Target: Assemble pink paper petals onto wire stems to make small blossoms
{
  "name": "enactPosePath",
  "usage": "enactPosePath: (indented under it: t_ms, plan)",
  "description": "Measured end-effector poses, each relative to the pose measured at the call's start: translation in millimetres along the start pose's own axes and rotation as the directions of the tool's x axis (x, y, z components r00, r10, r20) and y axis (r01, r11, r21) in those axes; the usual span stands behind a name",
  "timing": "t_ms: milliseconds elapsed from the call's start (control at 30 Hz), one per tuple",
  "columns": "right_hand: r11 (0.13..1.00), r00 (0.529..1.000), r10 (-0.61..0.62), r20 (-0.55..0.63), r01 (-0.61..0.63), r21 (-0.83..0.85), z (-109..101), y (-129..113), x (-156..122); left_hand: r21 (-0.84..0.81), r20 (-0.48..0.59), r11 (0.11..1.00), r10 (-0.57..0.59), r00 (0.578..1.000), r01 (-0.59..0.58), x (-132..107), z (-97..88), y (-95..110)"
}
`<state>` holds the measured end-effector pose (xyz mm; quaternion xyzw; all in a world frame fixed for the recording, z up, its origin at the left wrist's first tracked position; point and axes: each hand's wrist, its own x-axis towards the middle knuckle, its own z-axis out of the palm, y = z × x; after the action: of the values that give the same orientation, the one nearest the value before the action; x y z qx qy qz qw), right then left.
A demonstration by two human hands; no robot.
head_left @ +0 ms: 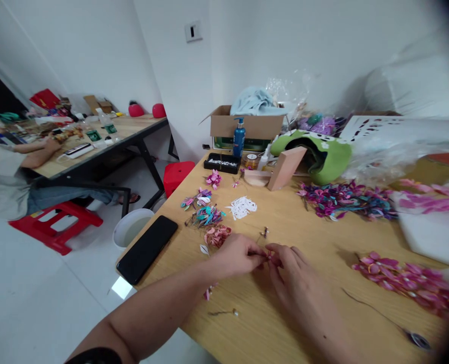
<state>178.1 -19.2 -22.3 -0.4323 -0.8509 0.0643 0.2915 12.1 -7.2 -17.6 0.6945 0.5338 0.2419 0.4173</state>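
Over the wooden table, my left hand (pixel 236 256) and my right hand (pixel 298 275) meet, fingertips pinched on a small pink flower (pixel 269 256). Most of the flower is hidden by the fingers. Just beyond the hands lies a short beaded stem (pixel 264 232). A pile of coral-pink petals (pixel 217 235) sits against the far side of my left hand. Further off are turquoise petals (pixel 208 216), a heap of white strips (pixel 242 207) and a magenta flower (pixel 213 179). Nearer me rests a wire with a pearl-like bead (pixel 235 312).
A black phone (pixel 147 249) lies at the left table edge. Pink flowers (pixel 406 278) and a wire spool (pixel 418 339) are on the right. Behind stand a blue pump bottle (pixel 239 138), a wooden block (pixel 287 168) and a cardboard box (pixel 220 121). A co-worker (pixel 4 172) sits far left.
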Motion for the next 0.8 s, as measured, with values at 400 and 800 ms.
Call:
enactPosePath:
  t_ms: [400, 800]
  plan:
    - [0.996, 0.997, -0.066, -0.033, 0.068, 0.059, -3.8, -4.5, 2.2, -0.177, 0.033, 0.984, -0.017, 0.999, 0.022, 0.5, -0.8, -6.3]
    - [0.986, 0.948, -0.053, -0.315, 0.1, 0.135, -17.2, -5.8, 5.8, -0.586, -0.339, 0.781, 0.005, 0.941, -0.216, -7.3, -52.9, 15.2]
